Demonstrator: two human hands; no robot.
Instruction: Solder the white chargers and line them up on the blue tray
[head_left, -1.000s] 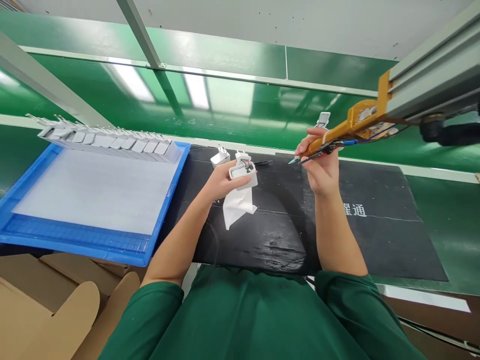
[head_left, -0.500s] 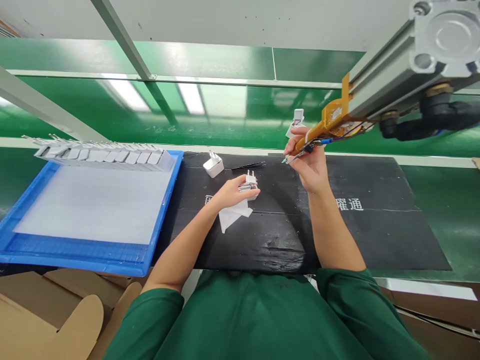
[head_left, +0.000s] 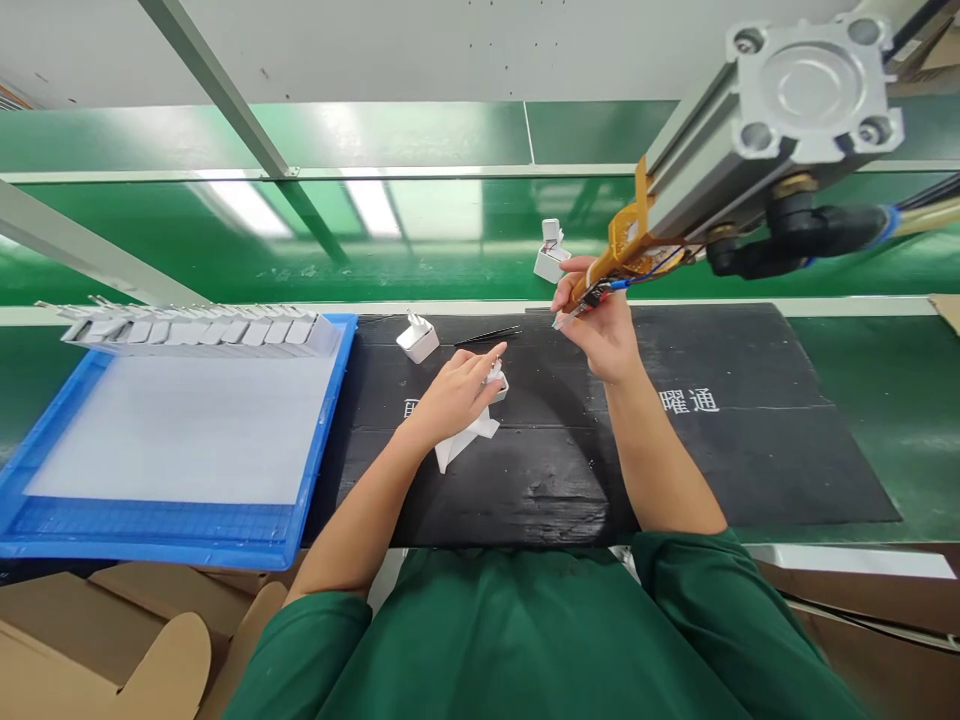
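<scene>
My left hand (head_left: 454,394) is closed over a small white plug charger (head_left: 498,384) on the black mat (head_left: 742,470), its index finger reaching across the top and hiding most of it. Under that hand lies a crumpled piece of white paper or cloth (head_left: 466,438). My right hand (head_left: 606,335) grips a yellow-handled tool (head_left: 624,240) with a thin metal tip, raised over the mat to the right of the charger. The tool hangs from a large metal air cylinder (head_left: 720,150). Black tweezers (head_left: 487,336) lie just beyond my left hand.
Another white charger (head_left: 418,340), prongs up, sits left of the tweezers. On the green bench behind is an opened white charger (head_left: 551,255). At left, a blue tray (head_left: 319,420) holds a row of white chargers (head_left: 202,332). Cardboard (head_left: 82,640) lies below the bench.
My left hand has shifted its fingers over the charger's top, covering the prongs that showed before. My right hand still holds the tool; the whole view has shifted slightly.
</scene>
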